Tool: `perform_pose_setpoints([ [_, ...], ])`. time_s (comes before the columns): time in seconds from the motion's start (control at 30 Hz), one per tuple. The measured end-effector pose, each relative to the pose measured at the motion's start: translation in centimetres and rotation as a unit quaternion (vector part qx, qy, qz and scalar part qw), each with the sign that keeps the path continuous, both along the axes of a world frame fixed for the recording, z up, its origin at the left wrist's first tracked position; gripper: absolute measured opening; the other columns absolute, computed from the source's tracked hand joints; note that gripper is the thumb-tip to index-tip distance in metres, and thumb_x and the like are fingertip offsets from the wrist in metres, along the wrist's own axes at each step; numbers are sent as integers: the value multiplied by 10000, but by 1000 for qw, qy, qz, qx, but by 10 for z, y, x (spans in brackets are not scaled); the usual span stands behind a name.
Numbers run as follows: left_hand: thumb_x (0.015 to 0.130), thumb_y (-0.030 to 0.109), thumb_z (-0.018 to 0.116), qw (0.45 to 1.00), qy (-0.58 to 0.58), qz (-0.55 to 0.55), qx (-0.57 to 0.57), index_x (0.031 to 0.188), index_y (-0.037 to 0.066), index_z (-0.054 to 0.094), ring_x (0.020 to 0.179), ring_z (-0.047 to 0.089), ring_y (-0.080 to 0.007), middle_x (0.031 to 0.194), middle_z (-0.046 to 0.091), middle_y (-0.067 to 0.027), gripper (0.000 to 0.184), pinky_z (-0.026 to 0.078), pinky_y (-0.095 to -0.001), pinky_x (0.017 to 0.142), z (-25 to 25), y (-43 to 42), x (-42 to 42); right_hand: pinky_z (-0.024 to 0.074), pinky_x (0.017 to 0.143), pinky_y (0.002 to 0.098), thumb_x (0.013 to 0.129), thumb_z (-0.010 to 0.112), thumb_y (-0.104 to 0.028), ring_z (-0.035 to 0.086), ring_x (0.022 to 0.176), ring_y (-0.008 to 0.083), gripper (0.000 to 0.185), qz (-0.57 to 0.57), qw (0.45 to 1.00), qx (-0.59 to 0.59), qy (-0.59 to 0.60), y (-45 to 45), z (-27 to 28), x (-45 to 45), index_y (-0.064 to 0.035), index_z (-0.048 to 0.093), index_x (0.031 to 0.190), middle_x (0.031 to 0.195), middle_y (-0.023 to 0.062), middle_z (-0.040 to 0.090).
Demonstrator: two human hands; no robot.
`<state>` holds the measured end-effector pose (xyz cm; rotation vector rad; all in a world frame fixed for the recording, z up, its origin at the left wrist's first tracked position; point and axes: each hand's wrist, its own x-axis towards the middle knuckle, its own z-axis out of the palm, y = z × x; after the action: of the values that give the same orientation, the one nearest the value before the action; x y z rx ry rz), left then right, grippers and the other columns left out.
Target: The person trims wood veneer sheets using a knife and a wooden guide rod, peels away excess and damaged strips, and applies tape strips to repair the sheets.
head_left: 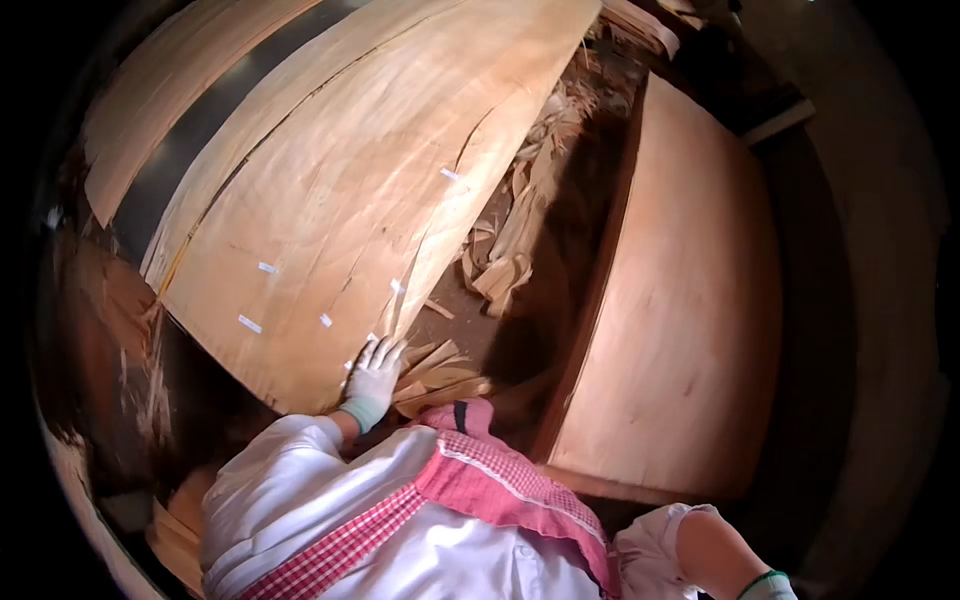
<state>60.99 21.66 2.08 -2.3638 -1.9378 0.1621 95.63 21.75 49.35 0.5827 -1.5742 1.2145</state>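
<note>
We have the left hand, in a white glove with a pale green cuff, laid palm down at the near right corner of a large, pale tan wood veneer sheet. Its fingers are extended and slightly spread, pinching nothing that we can see. The right hand, gloved in white with a green cuff, is mostly cut off at the bottom right; we can't tell its finger state or whether it touches anything. Nearest it is a pale, flat-topped stack of wood sheets with a reddish-brown side, apart from it.

The veneer sheet lies flat ahead and to the left, small white tape pieces dotted over it, a long dark crack running near its left side and a split near its right edge. Past its left edge we see a dark grey strip, then another tan veneer sheet.

Edges: the sheet's right edge and the stack's left side face each other across a brown floor gap, which looks wider toward us. Crumpled tan veneer scraps take up its far part; thin loose veneer strips lie just right of the left hand. We get dark open room along the stack's right side.
</note>
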Motion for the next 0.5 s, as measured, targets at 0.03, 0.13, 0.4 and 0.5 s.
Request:
perform_pose_setpoints([
  [0.03, 861, 184, 442, 1000, -5, 2, 9, 1246, 112, 563, 1323, 330, -215, 1416, 412, 7, 410, 201, -412, 1135, 2, 1, 1, 515, 514, 294, 853, 528, 16, 602, 636, 202, 99, 32, 999, -7, 7, 25, 0, 1, 22, 623, 824, 782, 94, 613],
  [0.13, 844, 177, 466, 1000, -15, 4, 4, 1262, 93, 550, 1315, 338, -219, 1370, 442, -9, 435, 225, -415, 1124, 4, 1, 1, 528, 468, 315, 864, 525, 10, 614, 575, 243, 156, 175, 979, -66, 74, 99, -5, -7, 51, 638, 765, 735, 136, 628],
  [0.4, 870, 191, 488, 974, -103, 197, -33, 1264, 71, 519, 1289, 383, -260, 1310, 485, -66, 413, 208, -449, 1134, 38, 11, 37, 497, 554, 317, 930, 535, -131, 596, 613, 237, 224, 56, 934, -303, -181, 332, -109, -76, -16, 530, 737, 711, 126, 569],
  [0.5, 858, 141, 546, 930, -199, 304, 46, 1145, 95, 597, 1262, 427, -279, 1269, 526, -80, 295, 293, -452, 1092, 81, 23, 70, 492, 621, 303, 960, 493, -190, 598, 673, 242, 233, -31, 761, -237, -603, 402, -204, -134, -56, 517, 771, 781, 103, 565],
])
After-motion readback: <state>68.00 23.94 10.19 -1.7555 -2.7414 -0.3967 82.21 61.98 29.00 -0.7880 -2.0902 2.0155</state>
